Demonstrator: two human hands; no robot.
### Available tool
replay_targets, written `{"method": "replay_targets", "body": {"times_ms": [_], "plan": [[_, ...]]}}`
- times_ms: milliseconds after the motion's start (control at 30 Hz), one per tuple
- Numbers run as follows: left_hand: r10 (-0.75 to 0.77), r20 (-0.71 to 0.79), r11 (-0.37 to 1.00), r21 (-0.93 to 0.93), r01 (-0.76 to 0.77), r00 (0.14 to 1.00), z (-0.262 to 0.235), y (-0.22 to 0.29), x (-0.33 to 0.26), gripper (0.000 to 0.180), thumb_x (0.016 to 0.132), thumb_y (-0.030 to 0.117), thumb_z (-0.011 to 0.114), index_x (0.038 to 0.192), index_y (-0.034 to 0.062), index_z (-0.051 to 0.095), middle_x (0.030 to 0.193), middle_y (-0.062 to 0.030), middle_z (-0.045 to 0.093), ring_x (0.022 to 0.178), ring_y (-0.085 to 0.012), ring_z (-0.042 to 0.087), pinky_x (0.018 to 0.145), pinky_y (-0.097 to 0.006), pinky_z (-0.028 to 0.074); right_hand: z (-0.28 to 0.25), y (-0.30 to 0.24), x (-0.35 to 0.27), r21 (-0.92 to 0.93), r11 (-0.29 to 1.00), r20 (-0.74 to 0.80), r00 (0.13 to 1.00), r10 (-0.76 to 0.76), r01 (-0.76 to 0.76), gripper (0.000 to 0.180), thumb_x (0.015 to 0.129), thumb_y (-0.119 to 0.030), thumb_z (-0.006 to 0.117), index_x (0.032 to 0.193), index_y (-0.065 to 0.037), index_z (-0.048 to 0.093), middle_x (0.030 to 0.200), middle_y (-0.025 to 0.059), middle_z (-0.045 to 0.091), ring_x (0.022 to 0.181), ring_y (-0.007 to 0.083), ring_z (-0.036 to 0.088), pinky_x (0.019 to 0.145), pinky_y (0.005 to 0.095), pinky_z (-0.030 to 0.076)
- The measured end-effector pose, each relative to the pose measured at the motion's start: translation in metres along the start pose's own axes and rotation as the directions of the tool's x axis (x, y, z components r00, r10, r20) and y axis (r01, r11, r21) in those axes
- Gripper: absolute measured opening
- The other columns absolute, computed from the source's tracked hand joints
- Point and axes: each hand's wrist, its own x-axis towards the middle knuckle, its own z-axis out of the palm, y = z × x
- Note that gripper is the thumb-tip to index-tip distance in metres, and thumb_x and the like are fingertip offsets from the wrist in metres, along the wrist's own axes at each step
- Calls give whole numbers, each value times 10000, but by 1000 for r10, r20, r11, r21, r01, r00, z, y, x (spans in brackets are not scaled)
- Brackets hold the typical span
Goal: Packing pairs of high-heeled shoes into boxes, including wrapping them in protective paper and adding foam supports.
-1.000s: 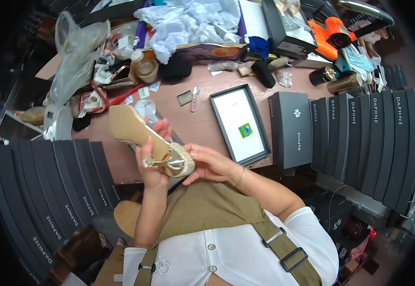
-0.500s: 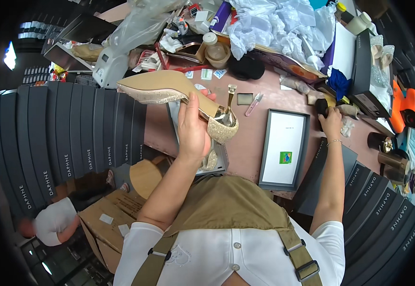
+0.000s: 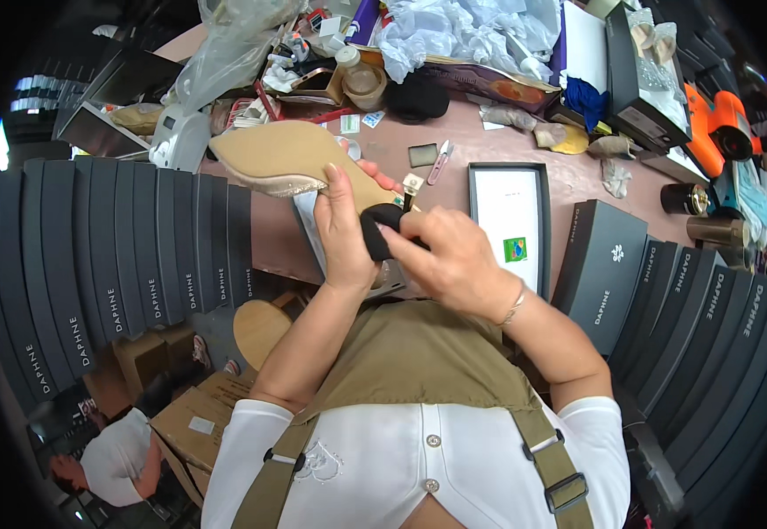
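My left hand [image 3: 346, 229] grips a gold glitter high-heeled shoe [image 3: 286, 150], its tan sole turned up and its pointed toe to the left. In my right hand [image 3: 458, 256] is a black cloth or pad [image 3: 377, 234], pressed against the heel end of the shoe and hiding most of the glitter there. The pale heel tip [image 3: 413, 182] sticks up just above the black pad. Behind my left hand, partly covered, lies an open box [image 3: 309, 216] on the table.
An open grey shoebox part [image 3: 543, 220] with a small green packet [image 3: 515, 249] lies at the right. Beyond are a cutter knife [image 3: 439, 163] and a dark square pad [image 3: 421, 155]. Dark shoeboxes [image 3: 93, 264] line both sides. Another person [image 3: 119, 463] is at lower left.
My right hand has come from the far right of the table, bringing the black pad to the shoe's heel end. The shoe stays in my left hand, slightly lower and tilted.
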Motion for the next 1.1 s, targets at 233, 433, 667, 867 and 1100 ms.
{"method": "replay_targets", "body": {"times_ms": [233, 433, 667, 867, 1100], "plan": [[20, -49, 998, -61, -23, 999, -59, 35, 8, 531, 982, 447, 357, 1282, 10, 390, 891, -69, 533, 741, -190, 591, 651, -329, 517, -4, -17, -36, -156, 963, -21, 975, 219, -220, 442, 679, 18, 612, 1101, -109, 644, 812, 76, 542, 703, 230, 553, 580, 319, 453], [-9, 106, 996, -88, 18, 994, -72, 48, -8, 595, 977, 486, 329, 1309, -6, 364, 889, -66, 532, 741, -158, 577, 667, -310, 510, 22, -67, 15, -141, 990, 26, 1000, -18, 22, 417, 665, -27, 635, 1068, -130, 668, 859, 64, 559, 742, 234, 552, 648, 344, 450], [34, 271, 991, -131, 1, 962, -83, 45, -3, 705, 938, 559, 363, 1284, -55, 362, 888, -83, 556, 718, -172, 594, 654, -313, 509, 29, -93, 36, 76, 970, 15, 973, 232, -232, 462, 720, 13, 594, 1170, -95, 591, 890, 118, 532, 771, 287, 559, 662, 380, 467], [61, 263, 937, -348, 36, 963, -103, 66, 28, 715, 910, 584, 408, 1278, -29, 387, 882, -94, 560, 714, -195, 599, 670, -337, 524, 53, -58, -53, 133, 847, 192, 851, 488, -516, 403, 749, -19, 596, 1150, -53, 602, 927, 144, 540, 817, 307, 570, 720, 379, 482], [-79, 259, 952, -266, 150, 963, -101, 55, 5, 655, 923, 572, 386, 1284, 26, 389, 897, -95, 584, 769, -194, 612, 675, -324, 521, 94, 55, -77, -60, 799, 50, 798, 601, -598, 516, 864, -216, 604, 1304, 0, 442, 1258, 225, 475, 1117, 351, 512, 949, 410, 400]]}}
